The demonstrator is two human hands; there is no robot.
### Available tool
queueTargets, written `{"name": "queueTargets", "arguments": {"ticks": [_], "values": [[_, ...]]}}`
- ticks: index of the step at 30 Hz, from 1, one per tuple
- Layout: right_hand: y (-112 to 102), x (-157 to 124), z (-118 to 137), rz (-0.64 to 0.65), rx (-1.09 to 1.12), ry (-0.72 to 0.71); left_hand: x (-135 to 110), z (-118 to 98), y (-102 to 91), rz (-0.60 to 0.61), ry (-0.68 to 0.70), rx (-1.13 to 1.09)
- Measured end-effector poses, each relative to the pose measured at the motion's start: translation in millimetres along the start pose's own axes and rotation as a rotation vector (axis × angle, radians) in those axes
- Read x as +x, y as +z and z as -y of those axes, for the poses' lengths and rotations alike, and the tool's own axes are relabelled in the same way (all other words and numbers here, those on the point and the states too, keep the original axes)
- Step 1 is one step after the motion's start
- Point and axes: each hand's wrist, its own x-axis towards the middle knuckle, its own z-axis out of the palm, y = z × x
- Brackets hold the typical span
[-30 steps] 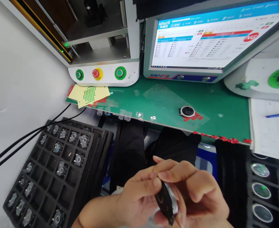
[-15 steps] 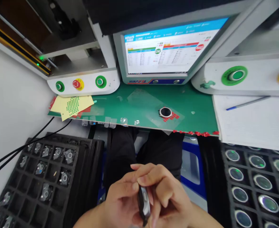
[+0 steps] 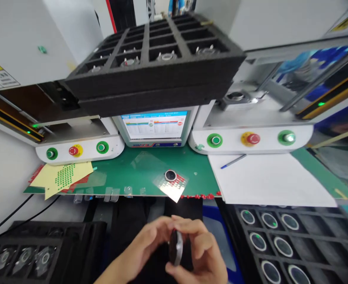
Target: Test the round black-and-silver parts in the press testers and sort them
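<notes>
Head view: right grip (image 3: 206, 247) pinches a watch-like case (image 3: 176, 248), left grip (image 3: 142, 243) unclear, monitor (image 3: 153, 128) reading "HIRAYS".

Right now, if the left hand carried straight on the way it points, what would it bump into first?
Probably the right hand, just ahead of the left hand and holding a round watch-like piece. The hands overlap in this view, so depth is unclear and they may already touch.

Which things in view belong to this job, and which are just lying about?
Likely part of the job:
round device, held in the right hand, left hand close by
similar round pieces in the lower-right tray

Seemingly just lying about:
pen on white paper
yellow sheet with green dots
</notes>
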Motion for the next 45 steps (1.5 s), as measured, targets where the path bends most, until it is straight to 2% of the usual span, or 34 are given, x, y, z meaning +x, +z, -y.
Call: {"name": "queueTargets", "arguments": {"ticks": [3,5,8,10,13,16,20,23,27,30,33,35,38,40,43,45], "values": [[-20,3,-5,-0.165,-0.129,0.080,40,-2,-15.7,-0.315,0.133,0.932],[-32,1,-8,-0.186,-0.210,0.106,69,0,-20.8,-0.376,0.196,1.259],[-41,-7,-11,-0.178,-0.302,0.049,105,1,-19.4,-0.342,0.218,1.403],[-42,-14,-11,-0.164,-0.374,0.013,120,1,-16.0,-0.324,0.208,1.496],[-42,-21,-11,-0.164,-0.484,0.004,132,1,-14.1,-0.295,0.174,1.602],[-44,-23,-11,-0.109,-0.546,-0.024,136,3,-17.0,-0.303,0.135,1.667],[-50,-4,-14,0.011,-0.658,-0.087,138,4,-23.1,-0.341,0.107,1.688],[-56,33,-29,0.114,-0.726,-0.111,135,-5,-34.7,-0.330,0.145,1.679],[-63,96,-70,0.297,-0.776,0.008,130,-26,-68.9,-0.314,0.200,1.681],[-59,131,-98,0.461,-0.829,0.110,127,-32,-94.2,-0.306,0.210,1.707],[-48,145,-114,0.608,-0.888,0.164,123,-29,-108.8,-0.277,0.251,1.732],[-43,146,-120,0.681,-0.930,0.184,117,-31,-117.2,-0.240,0.326,1.738],[-39,145,-125,0.756,-0.977,0.210,102,-50,-142.8,-0.251,0.457,1.731],[-39,143,-126,0.785,-0.988,0.226,90,-74,-173.5,-0.361,0.511,1.729],[-45,144,-125,0.813,-0.976,0.233,80,-122,-233.5,-0.635,0.538,1.725],[-58,149,-124,0.808,-0.974,0.199,81,-156,-273.8,-0.811,0.528,1.704]]}}
